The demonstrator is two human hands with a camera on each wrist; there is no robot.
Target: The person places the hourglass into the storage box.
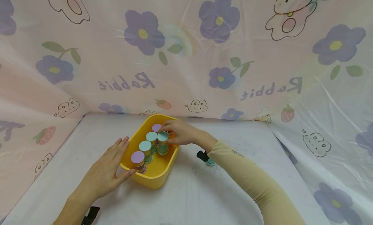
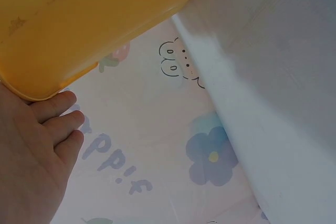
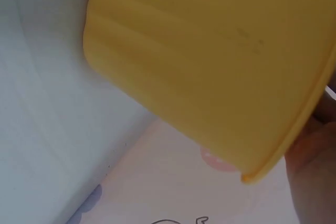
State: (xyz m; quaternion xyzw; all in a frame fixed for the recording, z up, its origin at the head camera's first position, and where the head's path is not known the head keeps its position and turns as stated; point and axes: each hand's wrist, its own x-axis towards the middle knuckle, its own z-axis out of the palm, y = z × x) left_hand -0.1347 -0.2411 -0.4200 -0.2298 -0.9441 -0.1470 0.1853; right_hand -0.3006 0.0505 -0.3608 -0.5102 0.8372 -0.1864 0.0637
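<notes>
A yellow plastic basket (image 1: 157, 183) holds several small sand timers with coloured round end caps. My right hand (image 1: 182, 133) reaches over the basket's right rim, and its thumb and fingers pinch a sand timer with a light-blue cap (image 1: 162, 136). Close by inside are two more light-blue-capped sand timers (image 1: 145, 146), a purple-capped one (image 1: 138, 157) and another purple one (image 1: 156, 128), partly covered by my fingers. My left hand (image 1: 106, 170) rests against the basket's left side, fingers straight, thumb at the near rim. Both wrist views show mostly the basket's outer wall (image 2: 94, 19).
A small teal round object (image 1: 210, 162) lies on the white tabletop (image 1: 186, 199) beside my right forearm, partly hidden by a black piece of the wrist gear (image 1: 202, 156). A patterned curtain (image 1: 180, 63) encloses the table behind and at both sides.
</notes>
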